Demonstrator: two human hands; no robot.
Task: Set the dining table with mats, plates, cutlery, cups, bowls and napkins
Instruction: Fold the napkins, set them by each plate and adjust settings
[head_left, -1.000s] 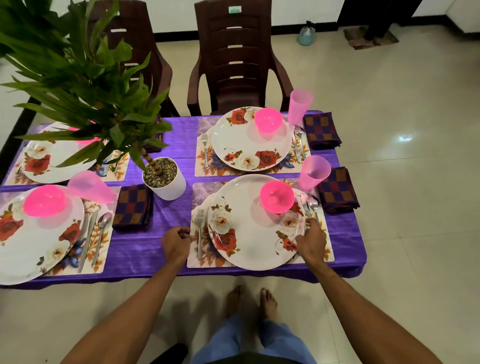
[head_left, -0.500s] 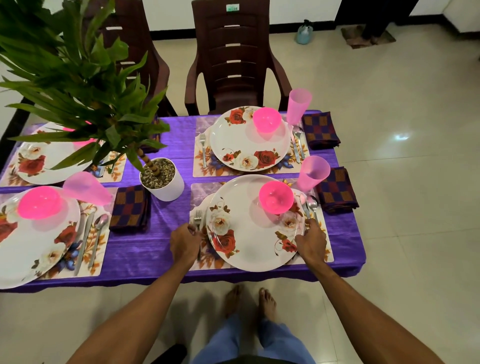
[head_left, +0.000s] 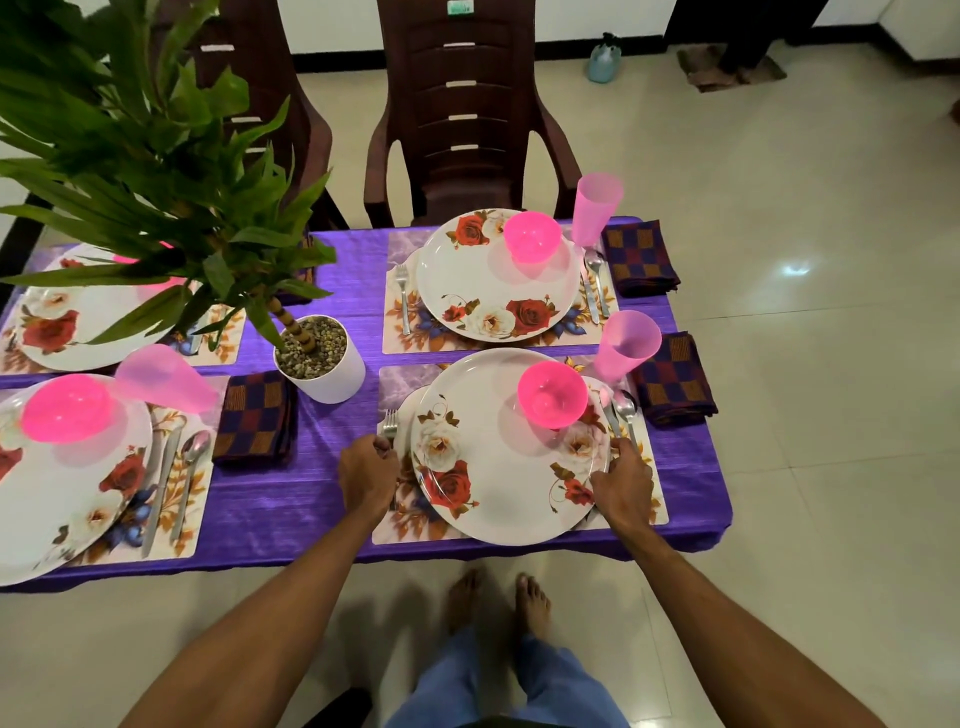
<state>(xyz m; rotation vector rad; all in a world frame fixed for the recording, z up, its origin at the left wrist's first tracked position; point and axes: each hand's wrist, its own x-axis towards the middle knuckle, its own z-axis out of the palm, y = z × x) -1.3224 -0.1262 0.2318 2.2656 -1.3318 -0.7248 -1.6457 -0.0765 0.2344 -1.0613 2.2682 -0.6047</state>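
Note:
The near right setting has a floral plate (head_left: 498, 467) on a mat (head_left: 410, 522), with a pink bowl (head_left: 552, 393) on the plate. My left hand (head_left: 368, 475) grips the handle of the fork (head_left: 389, 423) left of the plate. My right hand (head_left: 621, 483) is at the plate's right rim, its fingers curled over the lower ends of the knife (head_left: 607, 410) and spoon (head_left: 626, 408). A pink cup (head_left: 626, 345) and a checked napkin (head_left: 672, 376) stand just beyond. Both handle ends are hidden under my hands.
Three more settings lie on the purple cloth (head_left: 291, 499): far right plate (head_left: 496, 291), near left plate (head_left: 67, 493) with a tipped-looking cup (head_left: 161, 376), far left plate (head_left: 67, 322). A potted plant (head_left: 319, 358) stands mid-table. Two brown chairs (head_left: 457, 119) are behind.
My left hand has moved right from the cloth onto the mat and taken hold of the fork handle. My right hand has stayed at the plate's right rim.

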